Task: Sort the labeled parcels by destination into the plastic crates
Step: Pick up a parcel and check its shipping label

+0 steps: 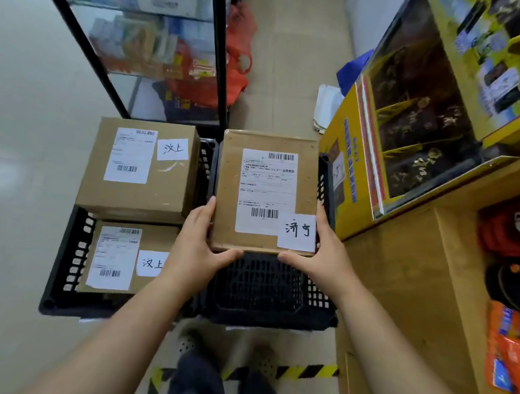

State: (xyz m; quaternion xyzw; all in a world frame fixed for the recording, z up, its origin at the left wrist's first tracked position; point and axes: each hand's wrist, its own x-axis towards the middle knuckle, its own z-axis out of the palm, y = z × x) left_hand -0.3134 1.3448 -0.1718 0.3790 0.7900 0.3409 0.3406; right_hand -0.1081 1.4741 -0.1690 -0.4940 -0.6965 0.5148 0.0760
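A flat, rectangular parcel (265,194) of matte brown cardboard, its far edge sealed with glossy tape, is held level above the right crate (259,292). Its long axis runs straight away from the person, and its top face points up at the camera. The white printed shipping label (267,178), with barcodes at both ends, reads upright from the person's side. A handwritten paper slip (297,231) sits at the near right corner.

The left hand (197,245) grips the near left corner, with the thumb curled along the near edge and the fingers up the left side. The right hand (323,255) grips the near right corner the same way.

Both crates are black moulded plastic with perforated lattice walls and floors, and they stand side by side on the pale tiled floor. The left crate (68,257) holds two cardboard parcels with the same kind of label and slip. The far parcel (139,171) is boxier and sits higher than the near parcel (118,257). A wooden shelf (406,282) is just beside the right crate.
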